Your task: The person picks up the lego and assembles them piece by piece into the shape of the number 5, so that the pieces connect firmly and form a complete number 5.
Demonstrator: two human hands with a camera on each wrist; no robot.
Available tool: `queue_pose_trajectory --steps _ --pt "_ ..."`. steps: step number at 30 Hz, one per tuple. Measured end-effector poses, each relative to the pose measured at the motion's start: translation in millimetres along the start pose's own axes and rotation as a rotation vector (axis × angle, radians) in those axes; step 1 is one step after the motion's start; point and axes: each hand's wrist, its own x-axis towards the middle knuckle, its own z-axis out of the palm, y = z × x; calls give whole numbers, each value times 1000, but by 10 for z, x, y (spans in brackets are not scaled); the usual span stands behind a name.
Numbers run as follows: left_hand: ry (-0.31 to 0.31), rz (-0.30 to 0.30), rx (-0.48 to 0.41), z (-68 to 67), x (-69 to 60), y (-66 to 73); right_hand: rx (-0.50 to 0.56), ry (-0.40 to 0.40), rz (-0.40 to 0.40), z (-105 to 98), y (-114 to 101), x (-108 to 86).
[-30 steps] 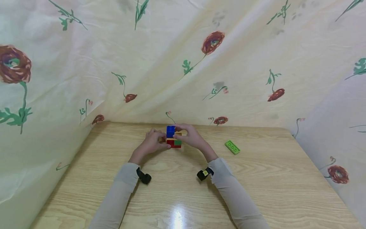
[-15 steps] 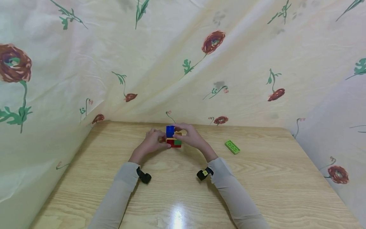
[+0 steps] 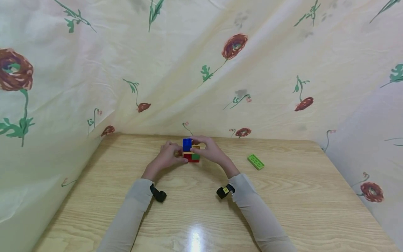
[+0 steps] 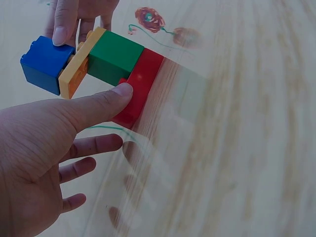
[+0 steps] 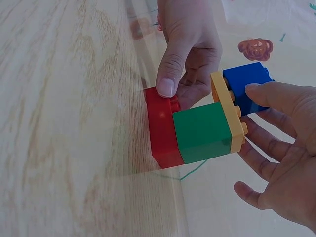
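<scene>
Near the table's back edge stands a stack of toy building bricks. At its base lies a red brick (image 4: 143,81), with a green brick (image 5: 202,131) on its right end. Across the green one sits a yellow-orange plate (image 4: 74,81) with studs up. A blue brick (image 4: 47,64) is at the plate's left end; whether it is fully seated I cannot tell. My left hand (image 3: 167,155) holds the red brick, thumb on its front face, fingers partly hidden behind. With thumb and fingers on opposite sides, my right hand (image 3: 211,150) pinches the blue brick.
A flat light green brick (image 3: 256,162) lies on the wooden table (image 3: 189,196) to the right of the right hand. Flowered cloth (image 3: 176,70) hangs behind the table and along both sides. Each wrist wears a black strap with a small camera.
Almost nothing differs; both hands keep their hold. The blue brick has shifted very slightly to the left at the top of the stack.
</scene>
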Motion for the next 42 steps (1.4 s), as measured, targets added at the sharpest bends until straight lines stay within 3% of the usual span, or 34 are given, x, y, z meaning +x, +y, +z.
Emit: queue_pose_trajectory --steps 42 --pt "-7 -7 12 -8 -9 21 -39 0 -46 16 8 1"
